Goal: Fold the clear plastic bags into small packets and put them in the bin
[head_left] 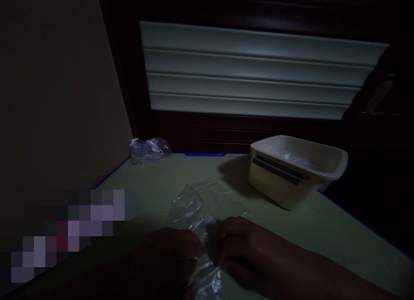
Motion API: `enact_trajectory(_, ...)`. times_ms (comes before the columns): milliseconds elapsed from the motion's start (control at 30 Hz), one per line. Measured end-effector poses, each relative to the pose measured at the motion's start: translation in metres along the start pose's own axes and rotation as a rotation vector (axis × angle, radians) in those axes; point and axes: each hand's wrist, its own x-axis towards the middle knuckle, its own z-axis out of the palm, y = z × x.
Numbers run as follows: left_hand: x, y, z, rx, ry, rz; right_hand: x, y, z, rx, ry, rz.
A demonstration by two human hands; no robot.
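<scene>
A clear thin plastic bag (207, 201) lies crumpled on the green tabletop, its lower part running between my two hands. My left hand (176, 252) is closed at the bag's left side, with the film at its fingertips. From the right, my right hand (237, 244) curls its fingers onto the bag's other edge, knuckles up. Both hands are in deep shadow, so the exact grip of the fingertips is hard to see.
A cream plastic bin (284, 190) with clear plastic inside stands at the back right. Another crumpled clear plastic bag (150, 151) sits in the back left corner. A wall (58, 84) borders the left, and a slatted panel (246, 76) rises behind the green tabletop (310, 248).
</scene>
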Motion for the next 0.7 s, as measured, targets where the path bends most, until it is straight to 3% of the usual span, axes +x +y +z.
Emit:
enact_trajectory(133,-0.002,0.001,0.005,0.039,0.082,-0.01,0.0,-0.002,0.0,0.049,0.044,0.047)
enact_trajectory(300,0.004,0.01,-0.006,0.133,-0.065,0.026,0.001,-0.002,0.001,0.095,0.087,0.1)
enact_trajectory(467,0.002,0.026,-0.017,0.182,-0.046,-0.109,0.001,-0.001,0.006,0.067,0.105,0.171)
enact_trajectory(700,-0.001,0.027,-0.014,0.188,-0.043,-0.096,-0.001,0.003,0.008,0.072,0.068,0.103)
